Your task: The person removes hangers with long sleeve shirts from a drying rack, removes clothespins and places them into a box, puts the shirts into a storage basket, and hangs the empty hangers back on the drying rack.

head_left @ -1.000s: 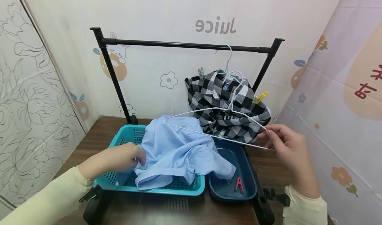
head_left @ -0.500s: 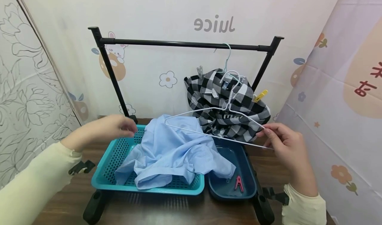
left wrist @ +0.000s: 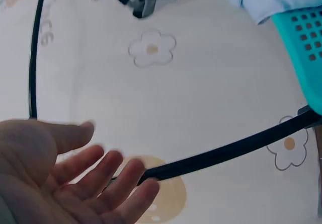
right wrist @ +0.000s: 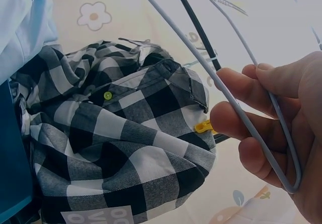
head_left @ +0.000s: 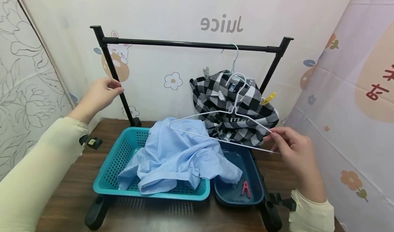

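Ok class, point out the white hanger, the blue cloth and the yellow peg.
Hanger (right wrist: 188, 44): right wrist view, on a straight stretch of wire.
Cloth (head_left: 181, 157): head view, on its crumpled middle.
Peg (head_left: 269, 98): head view, on its middle.

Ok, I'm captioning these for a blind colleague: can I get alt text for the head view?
A right hand holds a white hanger by one end; an empty left hand hovers near a black rack. A light blue garment lies across a turquoise basket; a black-and-white checked garment hangs from the rack.
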`<action>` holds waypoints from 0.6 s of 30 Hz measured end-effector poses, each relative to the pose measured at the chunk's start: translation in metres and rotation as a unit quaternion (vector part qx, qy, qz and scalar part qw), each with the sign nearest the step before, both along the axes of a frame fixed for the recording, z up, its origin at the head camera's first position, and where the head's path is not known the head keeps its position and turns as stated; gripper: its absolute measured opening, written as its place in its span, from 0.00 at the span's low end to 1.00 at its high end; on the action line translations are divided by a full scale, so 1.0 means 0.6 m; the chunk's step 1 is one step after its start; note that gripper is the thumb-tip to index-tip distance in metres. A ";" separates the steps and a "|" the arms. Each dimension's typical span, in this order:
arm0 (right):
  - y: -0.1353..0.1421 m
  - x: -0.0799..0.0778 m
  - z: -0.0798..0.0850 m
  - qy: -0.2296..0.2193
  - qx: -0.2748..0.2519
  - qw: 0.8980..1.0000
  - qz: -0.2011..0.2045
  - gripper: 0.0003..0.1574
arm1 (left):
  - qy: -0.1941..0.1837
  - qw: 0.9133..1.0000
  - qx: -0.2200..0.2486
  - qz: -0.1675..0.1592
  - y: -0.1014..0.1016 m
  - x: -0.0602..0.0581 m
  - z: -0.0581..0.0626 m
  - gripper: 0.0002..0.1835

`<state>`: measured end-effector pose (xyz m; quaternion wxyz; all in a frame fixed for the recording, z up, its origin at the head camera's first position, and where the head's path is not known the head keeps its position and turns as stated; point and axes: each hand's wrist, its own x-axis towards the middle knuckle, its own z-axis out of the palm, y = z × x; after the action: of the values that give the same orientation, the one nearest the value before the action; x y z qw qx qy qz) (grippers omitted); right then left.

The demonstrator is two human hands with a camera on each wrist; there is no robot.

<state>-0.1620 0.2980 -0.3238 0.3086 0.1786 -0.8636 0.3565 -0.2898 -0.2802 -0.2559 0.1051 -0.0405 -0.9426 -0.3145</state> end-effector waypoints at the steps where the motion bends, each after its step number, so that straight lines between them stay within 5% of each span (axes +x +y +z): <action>1: -0.001 0.000 0.000 -0.001 0.000 1.000 0.001 0.11 | 0.009 1.000 0.009 0.019 -0.004 -0.006 0.001 0.31; 9: -0.001 0.000 0.002 -0.005 -0.012 1.000 0.005 0.11 | 0.015 0.986 0.106 0.127 -0.021 -0.047 0.005 0.43; 18: -0.001 0.003 0.003 0.004 0.004 1.000 -0.001 0.11 | 0.026 0.977 0.176 0.118 -0.043 -0.086 -0.005 0.43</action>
<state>-0.1604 0.2972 -0.3221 0.3118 0.1808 -0.8639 0.3519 -0.3416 -0.3062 -0.2590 0.1719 0.0821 -0.8674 -0.4597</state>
